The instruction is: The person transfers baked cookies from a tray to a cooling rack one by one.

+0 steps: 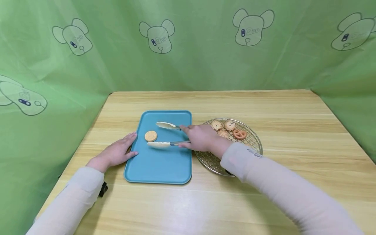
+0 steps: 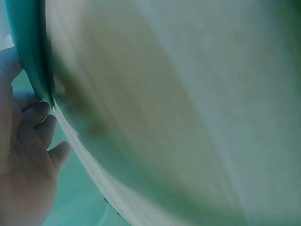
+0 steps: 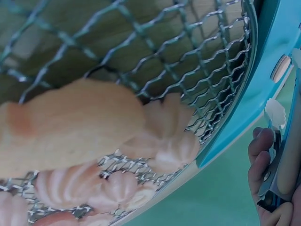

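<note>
My right hand (image 1: 201,137) grips a pair of tongs (image 1: 180,142) over the blue tray (image 1: 161,166). The tongs' arms stand spread, their pale scalloped heads pointing left. A round biscuit (image 1: 151,136) lies on the tray, just beyond the gap between those heads; the nearer head comes close to its lower edge. At the tray's left rim, my left hand (image 1: 117,151) rests with fingers extended and thumb touching the edge. In the left wrist view, the left hand's fingers (image 2: 35,113) lie beside the tray rim (image 2: 28,47). The right wrist view also shows the right hand (image 3: 282,188) around the tongs.
A round wire-mesh rack (image 1: 211,163) stands right of the tray, partly under my right wrist. On it lie several biscuits, among them a pretzel-shaped one (image 1: 239,134) and a fluted one (image 1: 216,125). The wooden table (image 1: 293,137) meets green curtains (image 1: 202,65) behind and at both sides.
</note>
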Available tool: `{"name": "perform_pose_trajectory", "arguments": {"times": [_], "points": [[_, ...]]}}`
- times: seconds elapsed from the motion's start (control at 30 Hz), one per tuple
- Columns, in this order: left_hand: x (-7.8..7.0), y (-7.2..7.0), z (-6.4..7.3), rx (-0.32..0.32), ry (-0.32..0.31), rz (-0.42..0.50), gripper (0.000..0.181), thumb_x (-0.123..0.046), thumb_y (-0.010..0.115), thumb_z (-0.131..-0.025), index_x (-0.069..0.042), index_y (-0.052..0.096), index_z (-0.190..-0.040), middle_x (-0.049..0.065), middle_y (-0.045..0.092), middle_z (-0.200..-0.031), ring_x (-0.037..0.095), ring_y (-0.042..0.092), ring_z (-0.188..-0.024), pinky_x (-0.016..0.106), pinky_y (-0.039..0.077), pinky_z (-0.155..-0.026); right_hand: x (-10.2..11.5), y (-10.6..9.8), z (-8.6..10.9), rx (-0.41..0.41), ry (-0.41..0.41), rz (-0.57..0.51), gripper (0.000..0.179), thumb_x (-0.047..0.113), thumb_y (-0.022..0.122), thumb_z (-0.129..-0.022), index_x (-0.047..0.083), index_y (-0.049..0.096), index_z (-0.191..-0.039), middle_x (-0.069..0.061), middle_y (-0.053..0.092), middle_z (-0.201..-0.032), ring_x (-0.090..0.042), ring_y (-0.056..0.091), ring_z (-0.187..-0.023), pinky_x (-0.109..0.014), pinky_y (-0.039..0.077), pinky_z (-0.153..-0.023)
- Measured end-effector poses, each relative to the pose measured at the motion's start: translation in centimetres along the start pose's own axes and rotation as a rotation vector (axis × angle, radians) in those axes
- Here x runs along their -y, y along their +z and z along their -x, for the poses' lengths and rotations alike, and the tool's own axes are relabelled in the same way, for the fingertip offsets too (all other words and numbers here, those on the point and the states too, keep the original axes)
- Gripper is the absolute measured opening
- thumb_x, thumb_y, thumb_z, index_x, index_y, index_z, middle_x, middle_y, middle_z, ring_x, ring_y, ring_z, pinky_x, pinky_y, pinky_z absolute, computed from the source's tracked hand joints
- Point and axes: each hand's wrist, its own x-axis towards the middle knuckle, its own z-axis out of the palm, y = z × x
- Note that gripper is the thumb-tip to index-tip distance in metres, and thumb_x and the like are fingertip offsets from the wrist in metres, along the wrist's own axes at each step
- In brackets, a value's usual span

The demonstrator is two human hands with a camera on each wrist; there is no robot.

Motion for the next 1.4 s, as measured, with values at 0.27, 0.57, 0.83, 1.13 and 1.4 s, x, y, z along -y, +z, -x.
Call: {"name": "perform_pose_trajectory", "arguments": {"times": [0.27,0.57,0.83,1.13,1.4], "points": [[0.1,0.1,0.0,-0.002,0.003,0.002,0.074,-0.033,0.055,-0.097,0.005,0.019,-0.149,0.022,0.018,-0.154,0.037,0.017,-0.141,0.051,0.019,-0.113,0.9,-0.1,-0.7,0.031,0.011,0.011,0.080,0.064,0.048,-0.090,0.009,0.037,-0.147,-0.016,0.059,-0.126,-0.031,0.064,-0.098,-0.042,0.056,-0.062],[0.1,0.0,0.0,0.005,-0.006,0.010,0.075,-0.034,0.056,-0.097,0.004,0.018,-0.150,0.021,0.017,-0.155,0.037,0.017,-0.141,0.051,0.019,-0.113,1.7,0.1,-1.6,0.043,0.005,0.037,0.076,0.062,0.047,-0.092,0.010,0.039,-0.147,-0.014,0.059,-0.127,-0.030,0.063,-0.103,-0.040,0.056,-0.060],[0.2,0.0,0.0,0.002,-0.003,0.009,0.075,-0.034,0.055,-0.097,0.004,0.018,-0.150,0.021,0.017,-0.154,0.037,0.017,-0.141,0.051,0.019,-0.113,2.2,0.2,-2.1,0.054,0.006,0.047,0.073,0.062,0.045,-0.092,0.013,0.039,-0.147,-0.012,0.060,-0.126,-0.028,0.063,-0.103,-0.037,0.055,-0.055],[0.2,0.1,-0.1,0.003,-0.005,0.013,0.076,-0.035,0.055,-0.097,0.003,0.018,-0.150,0.021,0.017,-0.155,0.036,0.016,-0.141,0.050,0.019,-0.113,2.1,0.4,-1.9,0.028,-0.032,0.057,0.067,0.058,0.044,-0.095,0.014,0.042,-0.145,-0.011,0.061,-0.125,-0.028,0.065,-0.099,-0.037,0.056,-0.056],[0.1,0.0,0.0,0.002,-0.002,0.014,0.075,-0.035,0.056,-0.097,0.004,0.018,-0.150,0.022,0.018,-0.154,0.037,0.017,-0.141,0.051,0.019,-0.112,1.6,0.7,-1.2,-0.023,-0.065,0.026,0.064,0.055,0.044,-0.096,0.012,0.043,-0.144,-0.014,0.063,-0.121,-0.029,0.067,-0.093,-0.039,0.057,-0.061]]}}
